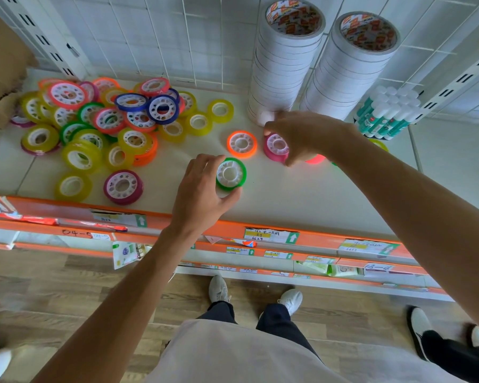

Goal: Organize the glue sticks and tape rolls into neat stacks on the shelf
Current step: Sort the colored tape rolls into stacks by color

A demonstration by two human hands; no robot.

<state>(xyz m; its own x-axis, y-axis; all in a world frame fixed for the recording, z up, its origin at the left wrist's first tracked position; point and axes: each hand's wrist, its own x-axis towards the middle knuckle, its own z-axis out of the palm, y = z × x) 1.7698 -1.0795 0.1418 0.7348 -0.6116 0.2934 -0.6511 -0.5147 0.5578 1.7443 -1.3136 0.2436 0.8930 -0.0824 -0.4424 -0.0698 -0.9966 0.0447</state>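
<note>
White shelf (302,194) with an orange lip carries it all. Two tall towers of white tape (282,64) stand at the back, already neat. Left, a loose heap of coloured tape rolls (103,117) awaits sorting. Bundled glue sticks (387,114) lean far right. Right hand (304,136) pinches a pink roll (275,147), left hand (202,189) curls round a green roll (230,174), likely seeding colour stacks beside the orange roll (241,144).
</note>
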